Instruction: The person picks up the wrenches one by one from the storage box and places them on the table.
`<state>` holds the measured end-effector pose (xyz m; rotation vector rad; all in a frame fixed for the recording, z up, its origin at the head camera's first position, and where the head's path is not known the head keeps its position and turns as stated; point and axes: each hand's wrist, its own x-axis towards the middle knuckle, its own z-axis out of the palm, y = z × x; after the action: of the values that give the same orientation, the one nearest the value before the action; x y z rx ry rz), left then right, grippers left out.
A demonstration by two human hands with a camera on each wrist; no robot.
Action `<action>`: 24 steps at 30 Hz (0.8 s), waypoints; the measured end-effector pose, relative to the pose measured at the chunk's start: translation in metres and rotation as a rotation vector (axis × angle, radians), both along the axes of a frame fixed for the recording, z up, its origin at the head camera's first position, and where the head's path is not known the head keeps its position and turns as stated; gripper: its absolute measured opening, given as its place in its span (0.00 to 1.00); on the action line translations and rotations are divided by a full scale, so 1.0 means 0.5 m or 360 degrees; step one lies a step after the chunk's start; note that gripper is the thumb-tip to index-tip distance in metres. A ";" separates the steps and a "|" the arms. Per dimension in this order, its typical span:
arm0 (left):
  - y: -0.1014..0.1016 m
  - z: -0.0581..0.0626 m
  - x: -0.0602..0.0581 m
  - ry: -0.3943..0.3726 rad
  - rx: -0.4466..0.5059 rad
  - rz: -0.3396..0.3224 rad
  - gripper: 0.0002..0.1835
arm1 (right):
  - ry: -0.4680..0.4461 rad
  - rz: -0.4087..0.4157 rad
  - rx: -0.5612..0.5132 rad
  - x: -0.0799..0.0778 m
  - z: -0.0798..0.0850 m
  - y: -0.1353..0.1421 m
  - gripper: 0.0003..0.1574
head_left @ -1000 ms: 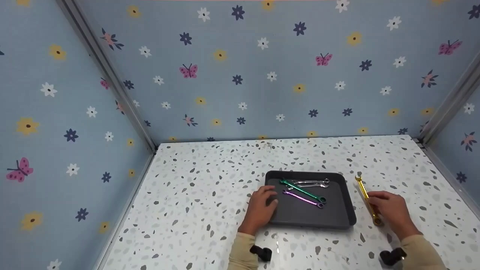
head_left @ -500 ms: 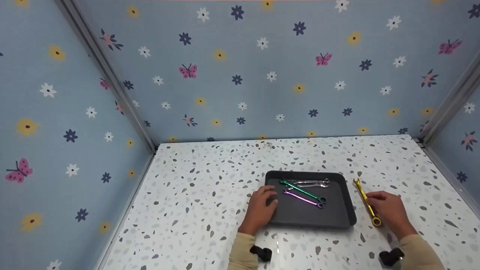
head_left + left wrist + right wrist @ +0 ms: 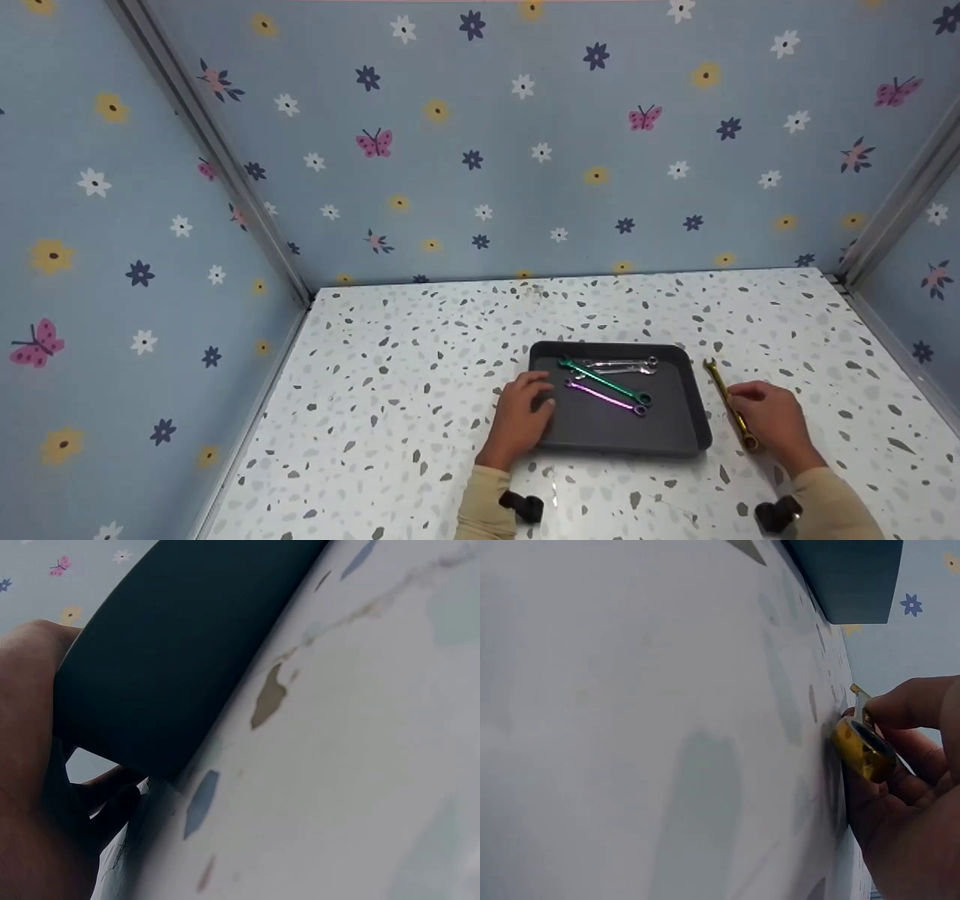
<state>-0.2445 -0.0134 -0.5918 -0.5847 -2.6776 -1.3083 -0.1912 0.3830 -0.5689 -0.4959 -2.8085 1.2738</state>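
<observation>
Flowered blue walls (image 3: 517, 120) rise round a speckled white table (image 3: 405, 375). The left hand (image 3: 520, 412) grips a dark tray (image 3: 607, 436) holding coloured wrenches (image 3: 604, 380); beside it, the right hand (image 3: 774, 421) pinches a gold wrench (image 3: 718, 382) between thumb and fingers.

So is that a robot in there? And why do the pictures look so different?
No robot: it's a person working with bare hands. The wide picture comes from a camera worn on the person's head, looking down. The two close, tipped ones come from cameras worn on the wrists, probably those black gadgets. On the speckled table sits a dark tray. In it lie a green wrench, a purple wrench and some silver wrenches. The left hand holds the tray's edge. The right hand pinches a gold wrench, just outside the tray on the right.
</observation>
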 end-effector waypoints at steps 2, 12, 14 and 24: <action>-0.001 0.000 0.001 0.0018 0.0006 -0.0003 0.14 | 0.0013 0.0026 0.0040 0.001 0.000 -0.002 0.21; 0.001 0.001 0.001 0.0011 0.0012 -0.0003 0.14 | 0.0010 0.0078 0.0078 -0.001 0.004 0.000 0.21; 0.001 0.002 0.001 0.0009 0.0011 -0.0004 0.14 | -0.0003 0.0094 0.0073 -0.002 0.005 0.002 0.21; 0.000 0.005 0.001 -0.0001 0.0001 -0.0003 0.15 | -0.0057 0.0132 0.0116 -0.009 0.007 0.003 0.21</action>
<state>-0.2439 -0.0132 -0.5893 -0.5871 -2.6774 -1.3103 -0.1957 0.3842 -0.5653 -0.4073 -2.9215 1.1824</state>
